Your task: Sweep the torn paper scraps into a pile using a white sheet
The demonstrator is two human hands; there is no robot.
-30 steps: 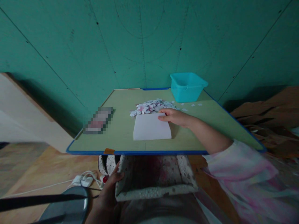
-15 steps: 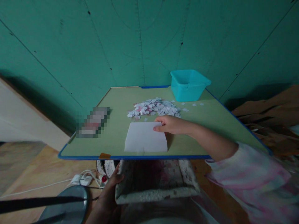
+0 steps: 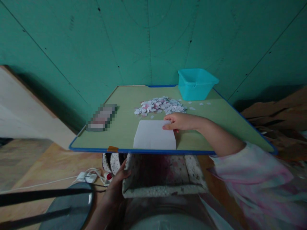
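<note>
My right hand (image 3: 179, 122) pinches the right edge of a white sheet of paper or card (image 3: 154, 135) at the table's front edge, thumb on top and fingers behind. Just beyond the sheet lies a pile of small white and pinkish paper pieces (image 3: 163, 105) on the pale green table (image 3: 115, 127). Below the table edge, my left hand (image 3: 121, 175) grips the left side of a stained, whitish open box (image 3: 165, 191). The box's inside is dark with reddish stains, and its far side is hidden under the table.
A turquoise plastic bin (image 3: 196, 86) stands at the back right, with a few loose paper pieces near it. A blurred flat object (image 3: 102, 118) lies at the table's left. On the floor are a power strip (image 3: 87, 177) and a round stool (image 3: 69, 207).
The whole view has shifted slightly, so the table appears higher and more to the right. Both hands keep their holds on the sheet and the box.
</note>
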